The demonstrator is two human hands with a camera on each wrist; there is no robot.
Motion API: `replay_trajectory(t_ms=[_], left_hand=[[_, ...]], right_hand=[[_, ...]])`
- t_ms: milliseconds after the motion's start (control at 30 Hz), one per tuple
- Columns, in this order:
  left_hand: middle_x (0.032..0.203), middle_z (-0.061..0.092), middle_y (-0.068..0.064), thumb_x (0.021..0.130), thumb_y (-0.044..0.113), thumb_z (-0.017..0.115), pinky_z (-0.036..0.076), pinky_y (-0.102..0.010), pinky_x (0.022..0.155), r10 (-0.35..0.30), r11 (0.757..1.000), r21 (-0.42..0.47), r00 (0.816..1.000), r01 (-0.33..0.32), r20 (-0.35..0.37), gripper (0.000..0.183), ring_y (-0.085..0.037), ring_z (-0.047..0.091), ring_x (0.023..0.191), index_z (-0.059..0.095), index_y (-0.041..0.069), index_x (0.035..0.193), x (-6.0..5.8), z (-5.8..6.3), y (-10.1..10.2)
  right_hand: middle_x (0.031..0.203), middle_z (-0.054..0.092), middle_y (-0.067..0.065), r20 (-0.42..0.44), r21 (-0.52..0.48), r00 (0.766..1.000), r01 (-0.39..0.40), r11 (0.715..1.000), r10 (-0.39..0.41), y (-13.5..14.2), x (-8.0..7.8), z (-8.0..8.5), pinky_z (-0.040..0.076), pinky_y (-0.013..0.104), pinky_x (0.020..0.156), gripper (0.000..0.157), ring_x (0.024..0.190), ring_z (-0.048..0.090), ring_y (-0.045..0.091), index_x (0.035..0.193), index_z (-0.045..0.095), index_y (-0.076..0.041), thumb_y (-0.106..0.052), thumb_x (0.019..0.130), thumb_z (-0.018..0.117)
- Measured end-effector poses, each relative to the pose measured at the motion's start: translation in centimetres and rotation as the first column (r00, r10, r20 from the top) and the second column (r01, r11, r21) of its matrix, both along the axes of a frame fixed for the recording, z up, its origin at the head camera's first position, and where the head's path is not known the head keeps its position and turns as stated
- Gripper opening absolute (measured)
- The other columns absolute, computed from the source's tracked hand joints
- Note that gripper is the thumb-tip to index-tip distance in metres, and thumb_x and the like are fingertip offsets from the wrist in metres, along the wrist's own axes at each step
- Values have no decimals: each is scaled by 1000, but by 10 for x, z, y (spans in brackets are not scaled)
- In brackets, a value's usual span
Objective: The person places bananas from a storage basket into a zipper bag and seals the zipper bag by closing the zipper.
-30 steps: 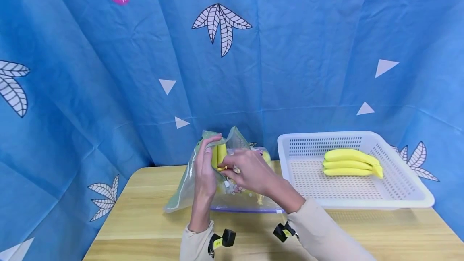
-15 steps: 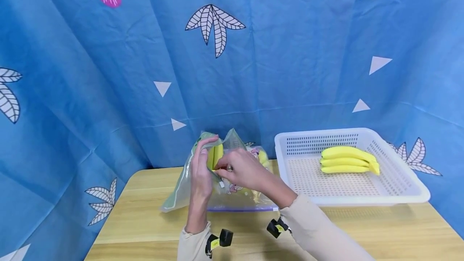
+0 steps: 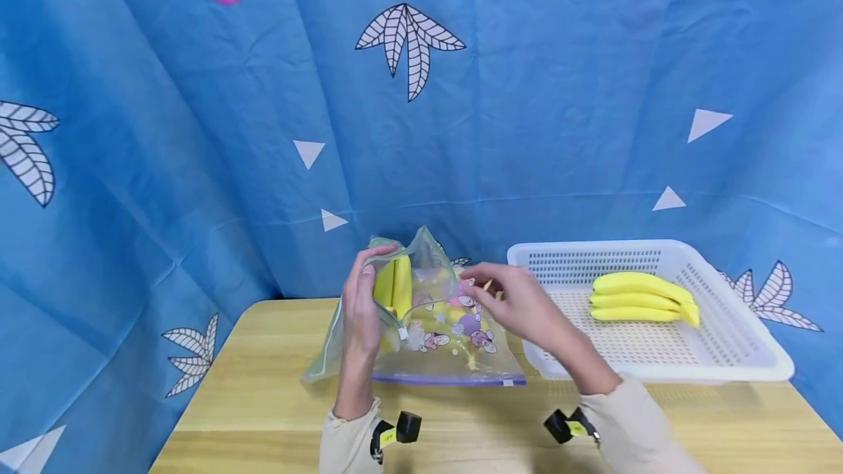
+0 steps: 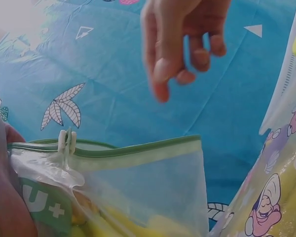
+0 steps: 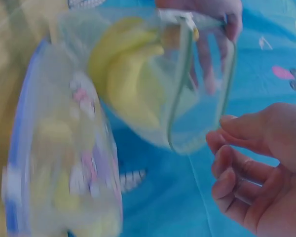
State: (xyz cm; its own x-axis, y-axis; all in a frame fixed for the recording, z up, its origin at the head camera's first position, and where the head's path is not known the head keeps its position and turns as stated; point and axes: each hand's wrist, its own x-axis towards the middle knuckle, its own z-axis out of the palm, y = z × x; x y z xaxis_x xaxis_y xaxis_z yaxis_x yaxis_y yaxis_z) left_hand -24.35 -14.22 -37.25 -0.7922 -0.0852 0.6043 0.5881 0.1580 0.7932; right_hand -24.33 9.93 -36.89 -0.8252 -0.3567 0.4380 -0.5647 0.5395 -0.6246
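Observation:
My left hand [image 3: 361,317] grips a clear zip bag [image 4: 153,185] with a green-edged mouth, at its left side. Inside this bag lie yellow bananas [image 3: 402,287], showing through the gaping mouth. A white slider [image 4: 66,141] sits on the green zip, close to the left hand. My right hand [image 3: 516,302] hovers just right of the bag's mouth with loosely bent fingers and nothing between them; in the right wrist view its fingertips [image 5: 228,119] overlap the mouth's edge. Beneath it lies a second zip bag [image 3: 454,353], purple-edged and cartoon-printed, with yellow contents.
A white perforated basket [image 3: 648,373] stands at the right of the wooden table [image 3: 250,386], holding a bunch of bananas [image 3: 642,296]. A blue patterned cloth [image 3: 527,93] hangs right behind the table.
My right hand has let go near the green-edged bag's front rim and moved right. My left hand still grips the bag, whose mouth now stands wider, showing more of the bananas.

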Motion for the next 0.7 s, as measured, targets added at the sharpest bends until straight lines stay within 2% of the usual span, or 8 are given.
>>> replay_trajectory(t_ms=[100,200,367,567,700], left_hand=[[130,67,-11,107,15,30,34,-45,115,-1,1000,-13,1000,2,2,42,-22,55,130,63,0,127,0,0,0],[129,67,-11,107,16,30,35,-46,114,6,1000,-14,1000,-6,-6,41,-23,56,129,64,0,127,1,-1,-1],[129,67,-13,108,17,31,36,-47,114,3,1000,-25,1000,-3,-24,41,-25,56,128,63,-1,126,0,0,-2],[128,67,-12,107,17,31,36,-47,114,3,1000,-21,1000,-3,-23,41,-24,56,129,63,-1,126,-1,-1,1],[128,67,-12,107,17,31,36,-47,113,-2,1000,-11,1000,1,-22,41,-24,56,128,64,0,125,-2,-1,2]], right_hand=[[89,74,0,7,25,998,61,998,-61,29,-2,1,54,27,57,21,74,65,14,117,74,-6,-12,97,71],[100,76,6,28,66,991,127,990,-129,60,-7,2,58,32,66,24,85,69,22,121,72,-4,-10,98,69],[106,73,15,99,206,965,218,954,-242,114,-15,4,59,43,73,28,93,68,32,126,68,0,-12,100,66],[102,69,23,174,426,936,208,880,-306,178,-31,2,57,52,73,35,91,67,37,124,65,10,-11,96,68],[114,62,37,253,566,888,187,803,-385,214,-38,0,54,60,82,50,102,61,50,129,57,17,-14,92,73]])
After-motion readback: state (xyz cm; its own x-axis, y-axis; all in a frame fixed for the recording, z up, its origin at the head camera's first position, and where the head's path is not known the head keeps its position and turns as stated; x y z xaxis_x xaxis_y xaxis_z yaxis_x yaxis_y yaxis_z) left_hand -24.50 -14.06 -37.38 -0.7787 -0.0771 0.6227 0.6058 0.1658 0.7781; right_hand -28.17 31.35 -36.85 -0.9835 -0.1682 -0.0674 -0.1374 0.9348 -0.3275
